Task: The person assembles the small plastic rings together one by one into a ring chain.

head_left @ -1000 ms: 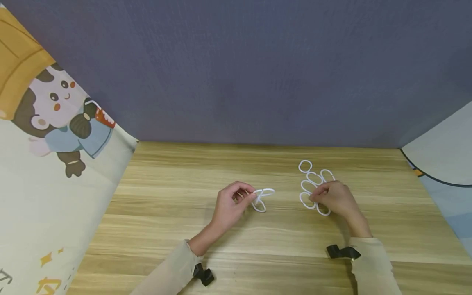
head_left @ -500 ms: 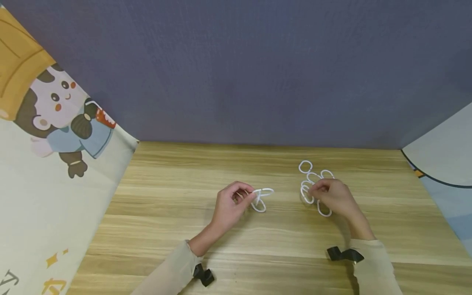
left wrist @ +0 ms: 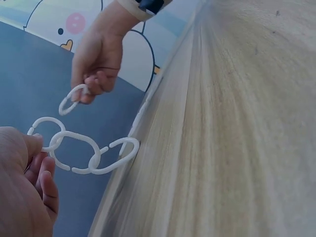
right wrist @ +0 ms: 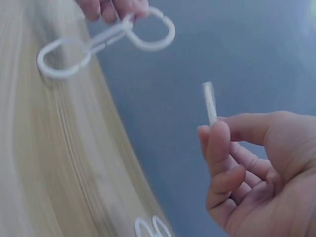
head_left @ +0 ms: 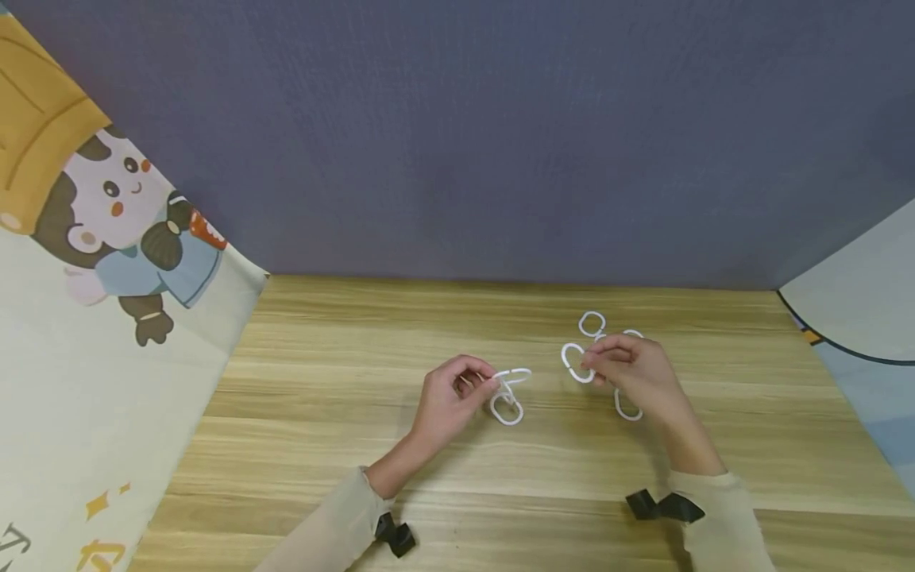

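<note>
While the left grip [head_left: 452, 399] pinches a hanging chain [left wrist: 96, 157], the right [head_left: 638, 373] pinches a ring [right wrist: 210, 102].

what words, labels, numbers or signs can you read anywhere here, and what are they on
"y": apparently a grey letter on the printed panel, at the picture's left edge.
Orange strokes, same panel: cut off, unreadable.
White rings: no writing visible.
Nothing else legible.

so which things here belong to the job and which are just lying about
Job:
chain of three white rings, pinched by the left hand
single white ring, pinched by the right hand
loose white rings on the table, likely

Just around:
cartoon print
black wrist bands
dark panel
</note>
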A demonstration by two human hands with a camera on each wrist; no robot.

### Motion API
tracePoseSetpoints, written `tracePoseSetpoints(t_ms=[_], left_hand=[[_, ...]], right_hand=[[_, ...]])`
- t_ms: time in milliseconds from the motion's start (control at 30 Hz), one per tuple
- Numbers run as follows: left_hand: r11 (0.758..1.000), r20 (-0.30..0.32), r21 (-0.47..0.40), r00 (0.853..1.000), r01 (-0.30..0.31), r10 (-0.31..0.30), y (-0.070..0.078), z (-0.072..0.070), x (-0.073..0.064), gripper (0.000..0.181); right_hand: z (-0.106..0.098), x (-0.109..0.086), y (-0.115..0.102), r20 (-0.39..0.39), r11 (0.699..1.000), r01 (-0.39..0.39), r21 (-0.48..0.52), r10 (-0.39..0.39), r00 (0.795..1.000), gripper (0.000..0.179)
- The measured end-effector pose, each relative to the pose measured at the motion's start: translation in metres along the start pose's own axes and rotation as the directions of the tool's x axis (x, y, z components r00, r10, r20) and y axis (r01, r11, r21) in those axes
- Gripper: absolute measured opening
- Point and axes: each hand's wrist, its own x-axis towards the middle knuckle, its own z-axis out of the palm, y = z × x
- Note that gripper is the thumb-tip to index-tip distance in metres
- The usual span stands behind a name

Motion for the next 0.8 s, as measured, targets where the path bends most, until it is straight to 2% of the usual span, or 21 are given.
tracePoseSetpoints(t_ms=[167, 267, 433, 800], left_hand=[[1.000, 0.008, 0.021, 1.000, 0.003, -0.004, 0.001, 0.000, -0.001, 0.010], [1.000, 0.015, 0.027, 1.000, 0.003, -0.003, 0.001, 0.000, -0.001, 0.010], [0.999, 0.024, 0.039, 1.000, 0.001, -0.001, 0.000, 0.001, -0.001, 0.009], [0.999, 0.048, 0.044, 0.999, -0.001, -0.001, -0.001, 0.003, -0.003, 0.010]], right_hand=[[0.012, -0.006, -0.012, -0.012, 0.997, 0.029, 0.075, -0.028, 1.000, 0.025], [0.019, -0.009, -0.017, -0.009, 0.988, -0.004, 0.156, 0.006, 1.000, 0.022], [0.030, -0.010, -0.021, 0.047, 0.958, -0.079, 0.277, 0.069, 0.997, 0.015], [0.051, -0.013, -0.024, 0.127, 0.940, -0.112, 0.323, 0.074, 0.989, 0.022]])
